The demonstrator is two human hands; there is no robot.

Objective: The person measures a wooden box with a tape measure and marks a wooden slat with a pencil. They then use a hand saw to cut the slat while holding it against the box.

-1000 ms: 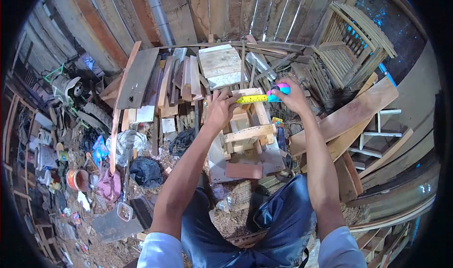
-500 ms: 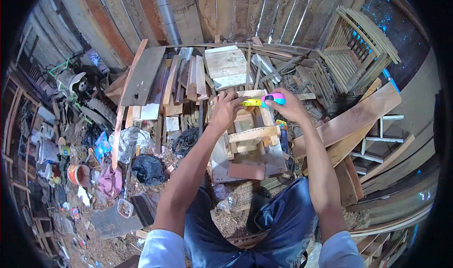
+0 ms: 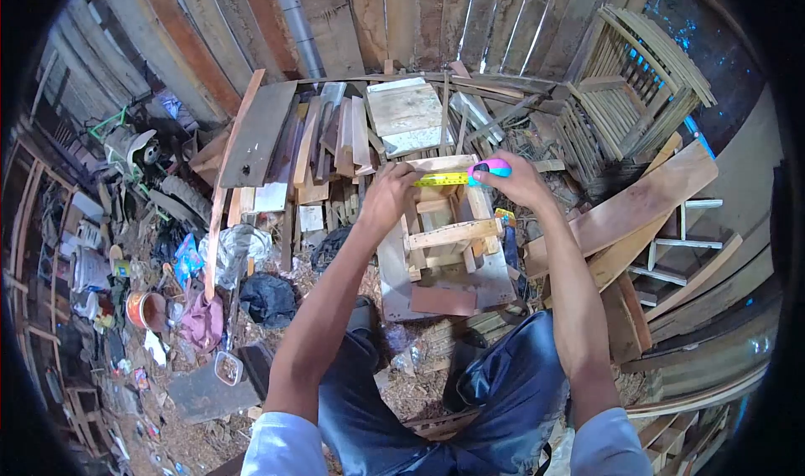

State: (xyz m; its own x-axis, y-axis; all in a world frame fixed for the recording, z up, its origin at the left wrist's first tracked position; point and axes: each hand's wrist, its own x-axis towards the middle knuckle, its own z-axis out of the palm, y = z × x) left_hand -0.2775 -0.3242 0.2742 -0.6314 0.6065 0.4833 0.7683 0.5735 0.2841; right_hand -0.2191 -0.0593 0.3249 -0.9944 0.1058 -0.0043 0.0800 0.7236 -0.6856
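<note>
A tape measure (image 3: 493,168) with a pink and blue case is gripped in my right hand (image 3: 521,182). Its yellow blade stretches left to my left hand (image 3: 390,195), whose fingers are closed on the blade's end. The blade lies across the upper part of a small wooden frame (image 3: 453,234) made of pale pieces. That frame rests on a grey board (image 3: 398,296) in front of my knees. On the board's near edge lies a reddish-brown wood block (image 3: 443,301).
Planks (image 3: 258,136) and offcuts are stacked behind the frame, against the board wall. A slatted wooden chair (image 3: 616,107) stands at the back right, with a long plank (image 3: 625,208) nearer me. Left lie a red bucket (image 3: 146,310), black plastic (image 3: 267,300) and scattered clutter.
My left hand has shifted slightly left and down, and more yellow blade shows between the hands. The right hand with the tape case has moved slightly right.
</note>
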